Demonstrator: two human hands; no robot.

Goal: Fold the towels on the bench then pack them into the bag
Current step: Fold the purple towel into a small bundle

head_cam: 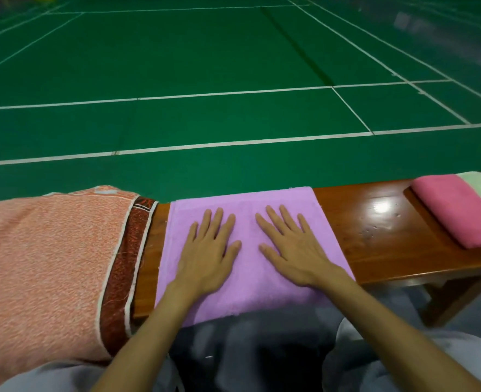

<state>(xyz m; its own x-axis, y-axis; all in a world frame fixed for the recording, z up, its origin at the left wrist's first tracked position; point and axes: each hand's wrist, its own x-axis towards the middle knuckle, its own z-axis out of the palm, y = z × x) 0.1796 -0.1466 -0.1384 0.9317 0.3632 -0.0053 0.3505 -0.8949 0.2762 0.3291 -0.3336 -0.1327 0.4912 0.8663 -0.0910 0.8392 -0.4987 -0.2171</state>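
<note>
Towel (250,199) looks soft, light, limp; left hand (208,250) and right hand (293,250) press it flat, fingers spread; best pinched at corners.

Both hands, left (208,258) and right (293,254), press flat on the purple towel (247,295) on the bench (375,236).

both hands lie flat, palms down, on the purple towel (247,295). the left hand (208,253) rests on the towel's left half and the right hand (294,250) on its right half, side by side, not touching. the fingers are straight, a little spread, and point to the towel's far edge. both bare forearms (148,329) come in over its near edge.
</note>
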